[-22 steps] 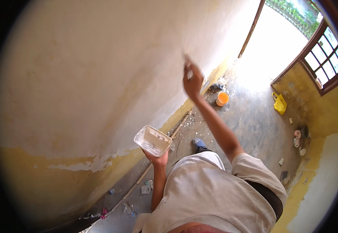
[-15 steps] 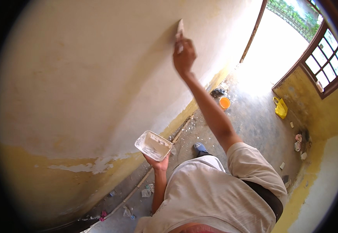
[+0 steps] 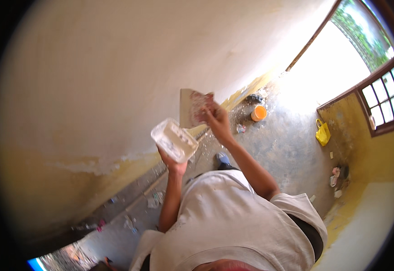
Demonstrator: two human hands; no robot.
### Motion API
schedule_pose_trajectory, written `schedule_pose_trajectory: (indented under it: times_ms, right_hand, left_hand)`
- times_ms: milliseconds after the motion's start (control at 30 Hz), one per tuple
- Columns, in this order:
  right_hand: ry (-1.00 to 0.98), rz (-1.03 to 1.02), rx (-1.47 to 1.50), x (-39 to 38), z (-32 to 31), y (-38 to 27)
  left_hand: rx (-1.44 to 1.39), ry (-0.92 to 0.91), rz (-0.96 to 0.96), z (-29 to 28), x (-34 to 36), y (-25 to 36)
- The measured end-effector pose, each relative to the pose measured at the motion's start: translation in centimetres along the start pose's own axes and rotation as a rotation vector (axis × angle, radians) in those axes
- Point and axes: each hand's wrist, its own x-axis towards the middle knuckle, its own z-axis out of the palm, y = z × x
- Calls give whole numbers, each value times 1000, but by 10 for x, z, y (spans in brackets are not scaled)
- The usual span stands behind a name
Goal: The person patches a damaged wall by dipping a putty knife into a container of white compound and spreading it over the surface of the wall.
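Observation:
My left hand (image 3: 176, 165) grips a white rectangular plastic tub (image 3: 174, 140) from beneath, tilted toward me, with pale paste smeared inside. In my right hand (image 3: 217, 117) is a wide flat scraper (image 3: 190, 106), its face pale with reddish patches and white smears. The scraper is just above and to the right of the tub, in front of the white wall (image 3: 93, 90). I cannot tell whether it touches the wall. The lower wall has yellow paint and flaked white patches.
An orange bucket (image 3: 259, 113) stands on the dusty floor (image 3: 287, 162) beside a dark heap (image 3: 254, 98). Debris and a long pole (image 3: 151, 187) lie along the wall's foot. A yellow bag (image 3: 322, 133) lies by the right wall. A bright doorway (image 3: 332, 54) and barred window (image 3: 384, 95) are at upper right.
My right hand has come down from high on the wall to beside the tub, turning the scraper broad side into view. The tub in my left hand has moved slightly up.

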Motion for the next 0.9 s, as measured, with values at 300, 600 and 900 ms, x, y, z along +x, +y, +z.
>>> schedule_pose_trajectory:
  times_ms: [300,600,900]
  right_hand:
    - [-66,421,51,-42,-4,-12]
    - [-198,67,-716,-28,20,-15]
    - [-217,33,-779,-8,2,-27]
  left_hand:
    - [100,49,-40,6,-13,14]
    - [118,81,-142,0,-7,13]
    - [101,14,-92,22,-3,-15]
